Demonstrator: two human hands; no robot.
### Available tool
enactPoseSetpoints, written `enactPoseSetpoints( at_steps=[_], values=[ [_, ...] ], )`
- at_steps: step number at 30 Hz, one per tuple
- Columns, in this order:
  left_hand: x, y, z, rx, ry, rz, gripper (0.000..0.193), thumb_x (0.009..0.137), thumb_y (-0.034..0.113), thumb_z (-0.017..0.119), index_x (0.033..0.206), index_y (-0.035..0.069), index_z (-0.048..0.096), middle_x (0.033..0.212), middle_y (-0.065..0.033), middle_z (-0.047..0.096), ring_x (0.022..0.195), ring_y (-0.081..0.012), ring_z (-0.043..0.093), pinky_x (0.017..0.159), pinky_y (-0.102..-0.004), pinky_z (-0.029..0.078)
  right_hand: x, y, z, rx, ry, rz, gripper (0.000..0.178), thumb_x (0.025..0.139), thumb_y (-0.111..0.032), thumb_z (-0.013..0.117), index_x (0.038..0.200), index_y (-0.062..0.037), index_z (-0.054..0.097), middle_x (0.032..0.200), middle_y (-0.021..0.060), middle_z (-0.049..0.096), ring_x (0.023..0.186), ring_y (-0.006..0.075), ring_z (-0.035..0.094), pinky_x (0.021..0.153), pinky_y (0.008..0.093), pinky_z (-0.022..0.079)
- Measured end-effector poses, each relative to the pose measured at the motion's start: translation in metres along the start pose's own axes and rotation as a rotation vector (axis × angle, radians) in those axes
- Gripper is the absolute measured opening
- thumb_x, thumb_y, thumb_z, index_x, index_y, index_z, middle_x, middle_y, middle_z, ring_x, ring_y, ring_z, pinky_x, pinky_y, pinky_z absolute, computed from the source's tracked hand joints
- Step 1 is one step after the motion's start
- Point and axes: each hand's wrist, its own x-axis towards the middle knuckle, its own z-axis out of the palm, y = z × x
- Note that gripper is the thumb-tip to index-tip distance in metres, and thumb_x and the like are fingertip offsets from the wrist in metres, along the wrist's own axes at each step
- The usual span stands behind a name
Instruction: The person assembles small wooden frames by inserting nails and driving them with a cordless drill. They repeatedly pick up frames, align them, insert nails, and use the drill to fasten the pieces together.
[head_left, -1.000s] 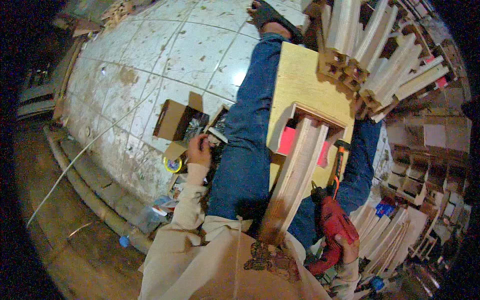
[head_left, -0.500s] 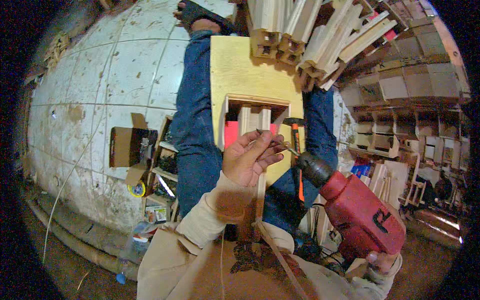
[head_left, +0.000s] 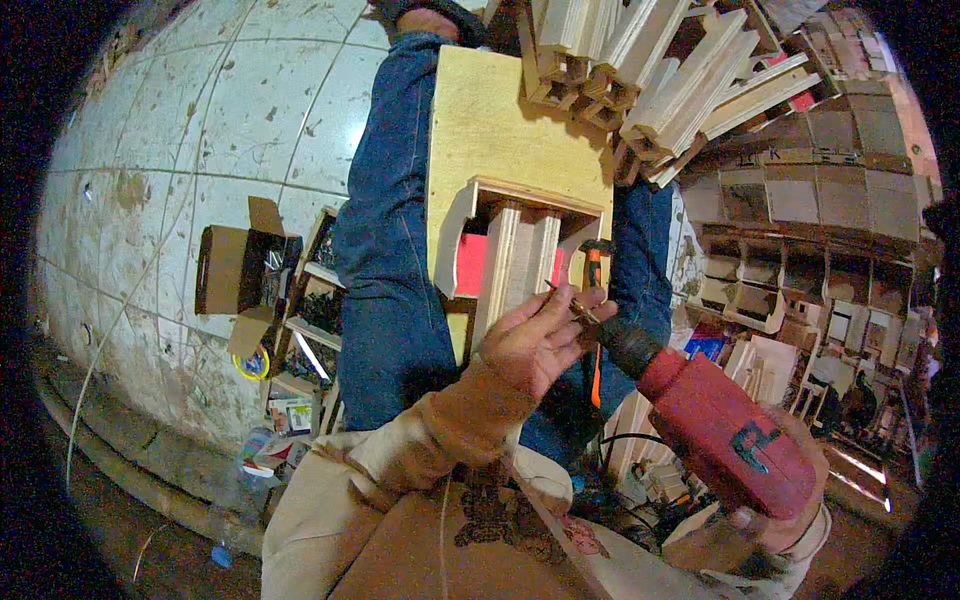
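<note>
My left hand (head_left: 530, 345) is closed, pinching a small dark screw (head_left: 552, 288) between thumb and fingertips. Its fingers also meet the bit at the front of a red power drill (head_left: 735, 430). My right hand (head_left: 785, 530) grips the drill's rear, its fingers partly hidden beneath the body. Just beyond the left hand, a wooden frame with two long slats (head_left: 520, 250) rests at a slight tilt on a yellowish board (head_left: 485, 115) between my legs. Red patches show inside the frame. A hammer with an orange handle (head_left: 594, 268) lies on the board's right side.
Several wooden pieces (head_left: 640, 85) are stacked at the far right end of the board. An open cardboard box (head_left: 222, 270) and a yellow tape roll (head_left: 251, 362) sit on the tiled floor at left. Wooden compartments (head_left: 750, 285) stand at right.
My left hand has shifted slightly right and toward me, still pinching the screw near the bit. The drill moved with it, and the wooden frame now appears more tilted. The whole view shifted a little.
</note>
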Motion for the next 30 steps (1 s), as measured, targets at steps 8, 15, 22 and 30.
enactPoseSetpoints(
  at_steps=[8,15,22,30],
  values=[
    [0.013,-0.015,-0.013,-0.311,-0.001,0.101,0.039,0.102,0.034,0.034,0.124,0.006,0.049,0.126,-0.0077,0.057,0.122,-0.0218,0.05,0.104,-0.0382,0.039,0.05,-0.037,0.005,-0.238,-0.151,0.02,0.091,0.06,-0.04,0.081,0.128,0.0088,0.044,0.11,0.0173,0.065,0.097,0.0252,0.066,0.087,0.0357,0.051],
    [0.019,-0.018,-0.013,-0.401,0.05,0.093,0.039,0.101,0.035,0.037,0.125,0.008,0.051,0.122,-0.0078,0.06,0.116,-0.0194,0.056,0.096,-0.0369,0.046,0.075,-0.058,0.004,-0.263,-0.169,0.147,0.088,0.062,-0.044,0.079,0.127,0.0064,0.047,0.108,0.0155,0.066,0.094,0.0243,0.066,0.084,0.035,0.051],
    [-0.01,-0.031,0.037,-0.326,-0.167,0.003,0.045,0.089,0.051,0.057,0.12,0.018,0.058,0.118,-0.0011,0.062,0.111,-0.0173,0.058,0.092,-0.0395,0.048,0.089,-0.065,0.001,-0.318,-0.197,0.124,0.086,0.061,-0.045,0.079,0.125,0.0047,0.05,0.106,0.0149,0.067,0.093,0.0255,0.067,0.083,0.0362,0.052],
    [-0.006,-0.023,0.038,-0.335,-0.156,0.021,0.048,0.09,0.053,0.054,0.115,0.012,0.059,0.109,-0.0053,0.065,0.1,-0.0185,0.063,0.084,-0.0347,0.051,0.092,-0.076,0.007,-0.502,-0.263,-0.059,0.082,0.06,-0.042,0.078,0.125,0.0023,0.053,0.108,0.0182,0.065,0.094,0.0322,0.067,0.083,0.0397,0.052]
  ],
)
